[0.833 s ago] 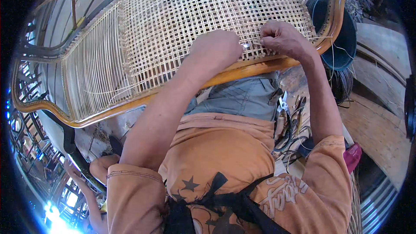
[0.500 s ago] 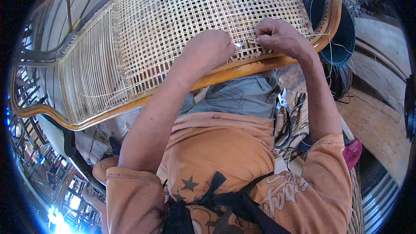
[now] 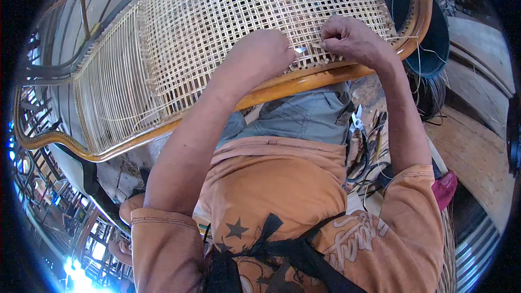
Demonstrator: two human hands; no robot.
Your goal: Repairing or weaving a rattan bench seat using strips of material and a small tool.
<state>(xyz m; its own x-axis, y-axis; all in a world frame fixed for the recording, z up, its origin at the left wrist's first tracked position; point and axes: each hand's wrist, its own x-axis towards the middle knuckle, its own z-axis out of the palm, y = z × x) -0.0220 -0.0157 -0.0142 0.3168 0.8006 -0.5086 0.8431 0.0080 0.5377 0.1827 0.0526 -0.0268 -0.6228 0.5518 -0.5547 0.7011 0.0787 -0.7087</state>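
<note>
A woven cane panel stretches across a curved, varnished wooden frame before me. My left hand is closed over the near right part of the weave. A flat, shiny metal tip pokes out from its fingers; the rest of that tool is hidden in the grip. Just to the right, my right hand is curled in a pinch close above the weave. A thin cane strand shows at its fingertips. On the panel's left side, strands run mostly one way, without the crossing weave.
Pliers or cutters with dark handles lie beside my lap among other tools. Behind the frame's right end stands a dark green bucket. A dark coil lies below it, near wooden boards. A loose strand hangs by the frame.
Both hands stay at nearly the same place on the weave, with the right hand's fingers slightly more raised. The view has shifted a little.
</note>
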